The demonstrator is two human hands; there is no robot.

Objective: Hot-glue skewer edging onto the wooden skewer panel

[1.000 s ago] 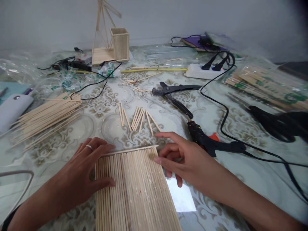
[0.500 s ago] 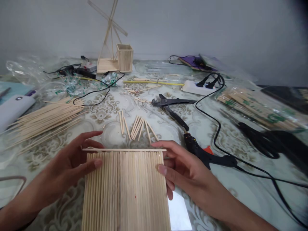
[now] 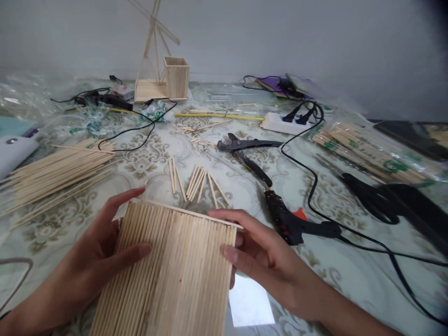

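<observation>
A panel of wooden sticks laid side by side (image 3: 175, 270) is held tilted at the bottom centre. My left hand (image 3: 108, 242) grips its left side, thumb on the face and index finger stretched past the top corner. My right hand (image 3: 266, 256) holds the upper right corner, thumb on the face, index finger on a thin crosswise stick (image 3: 196, 214) along the top edge. The other fingers of both hands are partly hidden behind the panel. Just beyond it lie several short sticks (image 3: 198, 183).
Black pliers (image 3: 248, 156), a glue gun (image 3: 297, 221) with its cable and scissors (image 3: 371, 196) lie right. Long sticks (image 3: 66, 172) are at left, bagged sticks (image 3: 378, 154) at right. Behind stand a power strip (image 3: 285, 123) and a stick windmill with a box (image 3: 177, 79).
The panel has turned, its top edge now sloping down to the right, and its lower part has swung left. The crosswise stick tilts with it. The whole view has shifted slightly.
</observation>
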